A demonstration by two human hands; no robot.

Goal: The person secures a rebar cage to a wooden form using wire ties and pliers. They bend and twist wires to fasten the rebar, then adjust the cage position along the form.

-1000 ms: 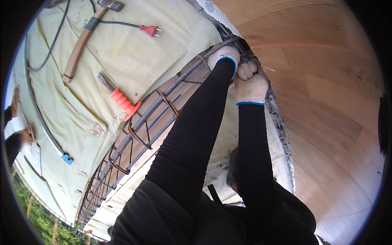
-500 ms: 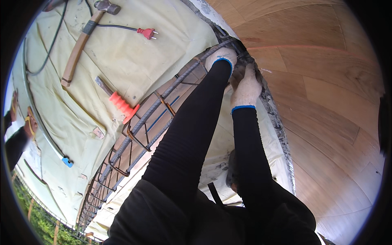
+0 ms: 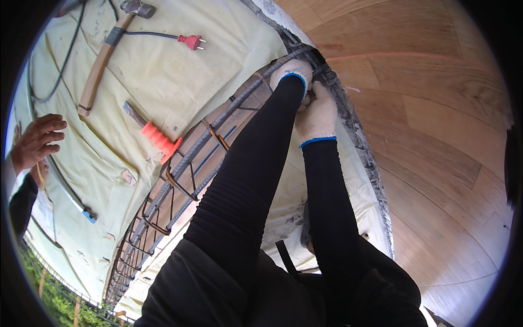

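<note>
1 gloved right hand point(image 3: 318, 115) has shifted nearer the left hand point(image 3: 291, 71); whether either grip is closed, I cannot tell.

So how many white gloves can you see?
2: the left glove, close to a ribbed steel bar, and the right glove, lower and farther right. Others may be hidden.

I can't see the fingers of the left hand point(image 3: 291, 71), out of sight at the far end of the steel bars point(image 3: 237, 103); the right hand point(image 3: 318, 117) has its fingertips mostly hidden behind it, so whatever they touch escapes me. The black left sleeve point(image 3: 239, 180) covers a stretch of bars. Behind the right forearm point(image 3: 333, 191), a dark shape point(image 3: 305, 234) shows too little to name. A co-worker's sleeve point(image 3: 22, 203) is cut off at the left rim.
</note>
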